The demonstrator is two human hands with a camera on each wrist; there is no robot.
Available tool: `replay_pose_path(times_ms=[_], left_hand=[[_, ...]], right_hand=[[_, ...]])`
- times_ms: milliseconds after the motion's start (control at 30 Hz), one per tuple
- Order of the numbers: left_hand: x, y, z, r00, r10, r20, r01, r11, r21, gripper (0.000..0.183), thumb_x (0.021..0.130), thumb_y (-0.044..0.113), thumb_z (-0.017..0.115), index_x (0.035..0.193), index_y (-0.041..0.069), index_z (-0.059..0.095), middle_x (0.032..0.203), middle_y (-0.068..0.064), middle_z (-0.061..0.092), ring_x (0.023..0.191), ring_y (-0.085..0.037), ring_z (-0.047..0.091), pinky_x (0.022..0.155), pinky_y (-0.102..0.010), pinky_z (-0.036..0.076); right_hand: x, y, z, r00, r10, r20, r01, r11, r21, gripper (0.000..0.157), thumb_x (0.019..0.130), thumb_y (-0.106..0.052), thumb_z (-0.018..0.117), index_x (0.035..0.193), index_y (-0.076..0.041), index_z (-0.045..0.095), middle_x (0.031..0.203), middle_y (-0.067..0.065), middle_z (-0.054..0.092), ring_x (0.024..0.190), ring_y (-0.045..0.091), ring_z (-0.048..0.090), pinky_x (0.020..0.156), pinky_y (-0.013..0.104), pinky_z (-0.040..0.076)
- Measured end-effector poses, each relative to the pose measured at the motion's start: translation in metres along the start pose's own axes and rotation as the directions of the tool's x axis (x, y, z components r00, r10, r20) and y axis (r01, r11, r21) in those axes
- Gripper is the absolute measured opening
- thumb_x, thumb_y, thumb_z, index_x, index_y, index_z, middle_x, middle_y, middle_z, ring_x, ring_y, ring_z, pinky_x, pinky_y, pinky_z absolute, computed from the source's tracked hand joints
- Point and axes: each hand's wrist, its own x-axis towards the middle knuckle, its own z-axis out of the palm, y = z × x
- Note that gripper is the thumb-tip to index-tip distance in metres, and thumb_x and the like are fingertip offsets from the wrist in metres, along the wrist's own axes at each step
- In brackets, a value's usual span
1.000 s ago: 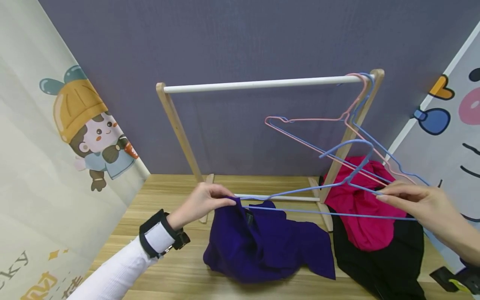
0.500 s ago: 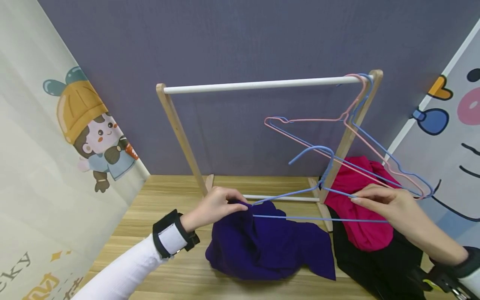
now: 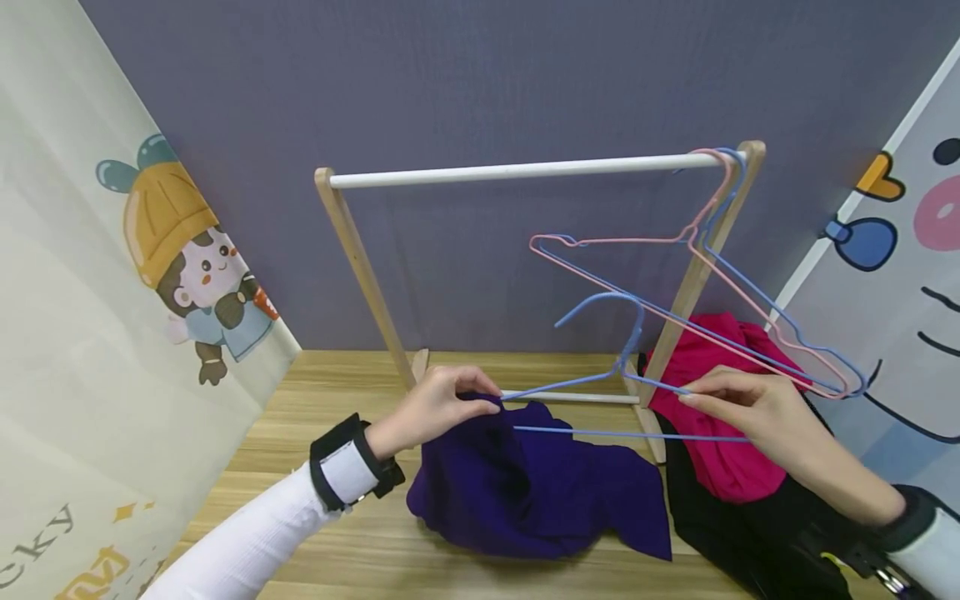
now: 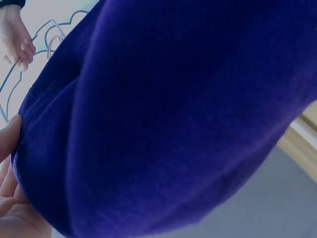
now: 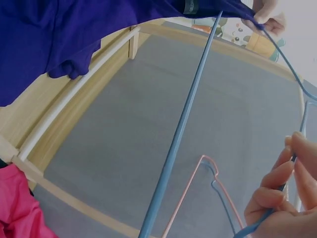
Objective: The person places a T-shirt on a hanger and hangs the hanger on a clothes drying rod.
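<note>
A crumpled purple shirt (image 3: 547,508) lies on the wooden table, its upper left edge raised. That edge is pinched between the thumb and fingers of my left hand (image 3: 438,408). My right hand (image 3: 750,410) pinches the right arm of a blue hanger (image 3: 628,342), whose hook points up and left. The hanger's left end reaches into the shirt's opening beside my left fingertips, and the cloth hides its tip. In the right wrist view, the hanger's lower bar (image 5: 181,124) runs into the shirt near a small dark label (image 5: 191,7). Purple cloth (image 4: 173,109) fills most of the left wrist view.
Behind the shirt stands a wooden rack with a white rod (image 3: 495,172). A pink hanger (image 3: 637,240) and another blue hanger (image 3: 821,347) hang at its right end. Pink clothing (image 3: 738,458) lies over black clothing (image 3: 720,533) on the right. A grey panel (image 3: 480,83) rises behind.
My right hand has moved left with the blue hanger, and its left end now sits further inside the shirt. My left hand has shifted slightly right with the cloth edge.
</note>
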Motion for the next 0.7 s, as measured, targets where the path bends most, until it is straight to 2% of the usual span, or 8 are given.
replay_pose_path(times_ms=[100, 300, 367, 700], left_hand=[[0.001, 0.001, 0.0, 1.0, 0.001, -0.002, -0.001, 1.0, 0.006, 0.01, 0.076, 0.005, 0.065, 0.085, 0.006, 0.062, 0.083, -0.009, 0.066, 0.078, -0.007, 0.059, 0.072, -0.031, 0.052], [0.004, 0.004, 0.003, 1.0, 0.003, -0.014, -0.003, 0.999, 0.039, 0.011, 0.076, 0.007, 0.065, 0.087, 0.006, 0.063, 0.084, -0.007, 0.067, 0.078, -0.006, 0.059, 0.071, -0.031, 0.052], [0.005, 0.005, 0.004, 1.0, 0.005, -0.024, -0.004, 0.998, 0.057, 0.01, 0.076, 0.008, 0.066, 0.086, 0.007, 0.063, 0.084, -0.006, 0.067, 0.078, -0.005, 0.059, 0.07, -0.03, 0.052], [0.014, 0.011, 0.009, 0.997, 0.014, -0.071, -0.007, 0.995, 0.096, 0.011, 0.075, 0.008, 0.067, 0.085, 0.008, 0.064, 0.082, -0.005, 0.068, 0.076, -0.003, 0.059, 0.069, -0.027, 0.051]], right_hand=[[0.002, -0.002, 0.004, 1.0, -0.026, -0.014, 0.026, 1.0, -0.004, 0.014, 0.076, -0.01, 0.066, 0.09, -0.015, 0.066, 0.077, -0.01, 0.062, 0.063, 0.01, 0.052, 0.049, 0.019, 0.043], [0.007, -0.007, 0.018, 0.993, -0.11, -0.038, 0.113, 0.991, 0.065, 0.013, 0.074, -0.004, 0.066, 0.084, -0.012, 0.066, 0.068, -0.005, 0.058, 0.053, 0.011, 0.042, 0.04, 0.026, 0.034], [0.009, -0.009, 0.023, 0.991, -0.122, -0.048, 0.126, 0.989, 0.074, 0.014, 0.073, -0.002, 0.067, 0.082, -0.012, 0.066, 0.068, -0.004, 0.058, 0.053, 0.01, 0.042, 0.04, 0.025, 0.034], [0.016, -0.015, 0.045, 0.994, -0.087, -0.061, 0.092, 0.992, 0.085, 0.008, 0.075, -0.009, 0.067, 0.083, -0.012, 0.067, 0.068, -0.002, 0.055, 0.052, 0.01, 0.041, 0.042, 0.024, 0.035]])
